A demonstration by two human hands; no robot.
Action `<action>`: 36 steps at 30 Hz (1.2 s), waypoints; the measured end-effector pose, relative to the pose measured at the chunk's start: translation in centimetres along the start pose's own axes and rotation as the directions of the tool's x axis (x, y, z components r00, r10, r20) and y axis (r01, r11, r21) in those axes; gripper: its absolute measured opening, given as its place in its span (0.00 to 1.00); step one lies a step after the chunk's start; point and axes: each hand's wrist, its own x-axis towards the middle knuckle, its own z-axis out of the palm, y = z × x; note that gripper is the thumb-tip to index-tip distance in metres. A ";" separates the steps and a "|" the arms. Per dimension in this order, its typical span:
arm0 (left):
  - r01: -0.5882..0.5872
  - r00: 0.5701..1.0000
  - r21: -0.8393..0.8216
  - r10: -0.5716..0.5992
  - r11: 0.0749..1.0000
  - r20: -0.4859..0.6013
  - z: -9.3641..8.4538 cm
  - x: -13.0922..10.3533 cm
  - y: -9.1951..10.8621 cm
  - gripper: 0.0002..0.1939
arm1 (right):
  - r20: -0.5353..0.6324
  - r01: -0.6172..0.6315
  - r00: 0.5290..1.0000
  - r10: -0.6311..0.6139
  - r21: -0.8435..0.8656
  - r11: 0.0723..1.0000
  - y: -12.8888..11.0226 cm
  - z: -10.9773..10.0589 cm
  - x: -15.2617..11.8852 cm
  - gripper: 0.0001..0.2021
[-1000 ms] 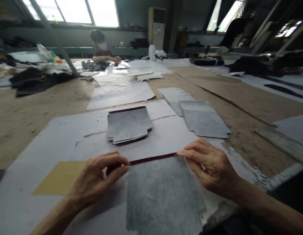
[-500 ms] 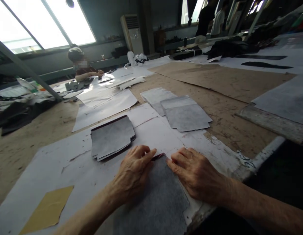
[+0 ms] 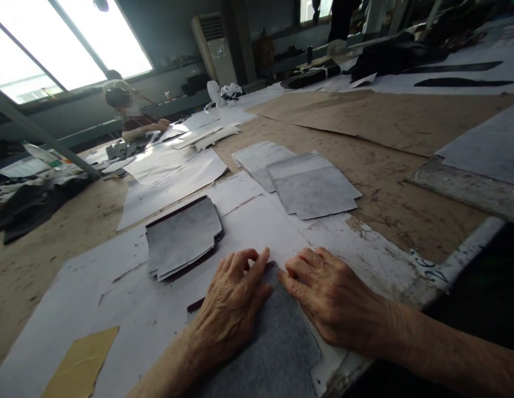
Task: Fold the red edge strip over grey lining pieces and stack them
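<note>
A grey fabric piece (image 3: 277,337) with notched lower corners lies flat before me at the table edge. Part of a dark red folded edge shows along its top, left of my left hand (image 3: 235,293). That hand presses on the piece, its index finger bent down at the top edge and its thumb on the surface. At the upper right corner, my right hand (image 3: 327,298) has curled fingers, with thumb and index finger closed on the edge. My hands cover much of the top edge. Beyond the left hand sits a stack of similar grey pieces (image 3: 184,235) with a dark red strip along the top.
More grey pieces (image 3: 315,185) lie further off. A tan card (image 3: 80,362) rests at lower left on white paper (image 3: 128,298). Brown paper (image 3: 364,119) covers the far table. A person (image 3: 130,113) sits at the far left; others stand at the back.
My left hand has shifted slightly along the top edge, uncovering a dark red fold at its left. The right hand stays at the corner. The view has tilted a little.
</note>
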 end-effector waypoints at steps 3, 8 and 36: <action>0.011 0.998 -0.078 -0.015 0.997 -0.056 -0.2 -0.1 -0.1 0.19 | -0.002 -0.009 1.000 0.009 0.027 1.000 0.0 0.0 0.0 0.15; -0.043 0.999 -0.079 0.041 0.996 -0.033 -0.1 -0.3 0.0 0.19 | -0.006 -0.026 1.000 0.027 0.062 0.998 0.0 0.1 0.1 0.15; -0.102 0.986 0.047 0.094 0.994 0.136 -0.2 0.1 0.3 0.27 | -0.002 -0.021 1.000 0.021 0.025 0.999 0.0 0.2 0.2 0.15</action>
